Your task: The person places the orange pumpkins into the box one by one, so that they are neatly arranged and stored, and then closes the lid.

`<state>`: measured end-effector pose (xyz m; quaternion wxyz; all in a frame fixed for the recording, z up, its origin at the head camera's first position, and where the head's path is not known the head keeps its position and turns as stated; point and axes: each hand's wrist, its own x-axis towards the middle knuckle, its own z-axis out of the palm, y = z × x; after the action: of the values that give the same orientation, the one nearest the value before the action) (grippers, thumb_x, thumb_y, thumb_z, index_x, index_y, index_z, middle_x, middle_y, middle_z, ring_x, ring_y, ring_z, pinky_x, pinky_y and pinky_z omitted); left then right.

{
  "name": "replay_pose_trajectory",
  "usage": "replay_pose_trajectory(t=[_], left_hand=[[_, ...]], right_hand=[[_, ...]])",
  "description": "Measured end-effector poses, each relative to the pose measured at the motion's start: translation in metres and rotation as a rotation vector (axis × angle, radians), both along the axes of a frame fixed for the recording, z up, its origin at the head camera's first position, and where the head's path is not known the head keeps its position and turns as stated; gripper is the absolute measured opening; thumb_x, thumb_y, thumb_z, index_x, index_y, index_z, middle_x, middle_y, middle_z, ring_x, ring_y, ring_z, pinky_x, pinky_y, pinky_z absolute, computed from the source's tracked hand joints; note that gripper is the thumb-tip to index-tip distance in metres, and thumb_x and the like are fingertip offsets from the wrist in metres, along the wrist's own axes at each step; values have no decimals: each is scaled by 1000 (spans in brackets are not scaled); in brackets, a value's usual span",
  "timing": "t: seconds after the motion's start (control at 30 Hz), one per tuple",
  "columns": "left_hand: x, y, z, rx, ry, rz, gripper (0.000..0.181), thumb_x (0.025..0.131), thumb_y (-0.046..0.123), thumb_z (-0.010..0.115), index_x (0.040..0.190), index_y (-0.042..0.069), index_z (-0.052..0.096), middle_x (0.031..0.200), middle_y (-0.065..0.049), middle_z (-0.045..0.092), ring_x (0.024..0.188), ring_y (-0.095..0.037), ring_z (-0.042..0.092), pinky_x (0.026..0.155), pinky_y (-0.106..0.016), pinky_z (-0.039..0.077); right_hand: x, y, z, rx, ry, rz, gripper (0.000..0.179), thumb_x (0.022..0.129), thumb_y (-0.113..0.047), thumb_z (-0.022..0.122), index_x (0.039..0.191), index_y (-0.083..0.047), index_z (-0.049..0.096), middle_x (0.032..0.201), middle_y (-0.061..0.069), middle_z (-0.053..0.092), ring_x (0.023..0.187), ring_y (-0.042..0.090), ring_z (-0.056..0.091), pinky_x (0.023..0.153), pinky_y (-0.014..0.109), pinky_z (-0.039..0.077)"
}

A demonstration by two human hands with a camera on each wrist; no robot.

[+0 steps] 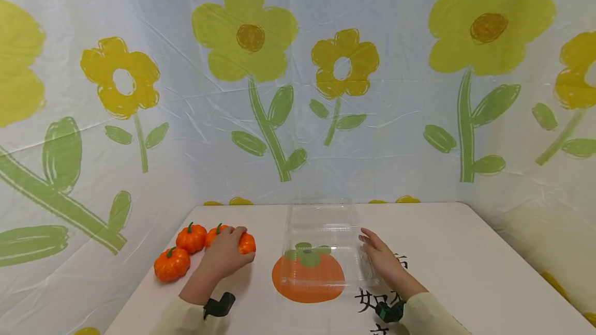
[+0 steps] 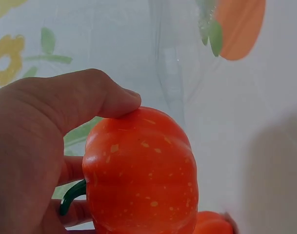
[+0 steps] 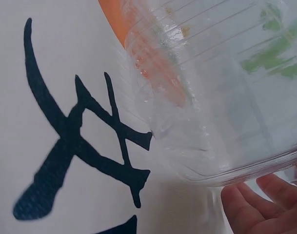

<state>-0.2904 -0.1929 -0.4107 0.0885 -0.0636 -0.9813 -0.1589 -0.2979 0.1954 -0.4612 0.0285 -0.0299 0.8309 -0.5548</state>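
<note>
My left hand (image 1: 227, 252) grips a small glossy orange pumpkin (image 1: 247, 243) above the left part of the table. In the left wrist view, the thumb lies along one side of this pumpkin (image 2: 141, 170), with fingers behind it and its green stem toward the palm. Three more pumpkins sit at the table's left: one in front (image 1: 172, 264), one behind (image 1: 191, 238), and one (image 1: 214, 235) partly hidden by my left hand. A clear plastic clamshell box (image 1: 346, 257) stands mid-table, its lid raised at the back. Fingers extended, my right hand (image 1: 379, 256) is at the box's right side; contact is hard to tell.
The pale table cover (image 1: 433, 242) bears a printed orange fruit (image 1: 312, 291), partly seen through the box, and black characters (image 1: 368, 299) near the right hand. A flowered cloth (image 1: 396, 133) hangs behind the table and along both sides.
</note>
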Motion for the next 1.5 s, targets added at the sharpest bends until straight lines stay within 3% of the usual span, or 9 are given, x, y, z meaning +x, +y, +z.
replay_pose_trajectory(t=[0.77, 1.13, 1.5], left_hand=[[2, 56, 21, 65, 12, -97, 63, 77, 37, 71, 132, 11, 55, 128, -15, 54, 100, -28, 56, 82, -46, 55], [3, 75, 24, 105, -16, -154, 64, 77, 36, 71, 133, 10, 54, 129, -16, 53, 101, -28, 54, 79, -45, 56], [6, 93, 20, 111, -20, -225, 62, 77, 33, 71, 131, 9, 53, 125, -15, 53, 98, -26, 53, 75, -42, 56]], right_hand=[[-2, 1, -3, -25, -7, 8, 54, 103, -16, 35, 154, -9, 19, 157, 23, 26, 144, 44, 25, 111, 61, 30], [-1, 2, 1, -31, -14, 9, 54, 103, -16, 35, 154, -10, 19, 157, 22, 26, 144, 44, 24, 112, 61, 29], [0, 0, -1, -25, -16, -4, 54, 103, -17, 36, 154, -11, 20, 157, 21, 27, 143, 44, 26, 111, 60, 31]])
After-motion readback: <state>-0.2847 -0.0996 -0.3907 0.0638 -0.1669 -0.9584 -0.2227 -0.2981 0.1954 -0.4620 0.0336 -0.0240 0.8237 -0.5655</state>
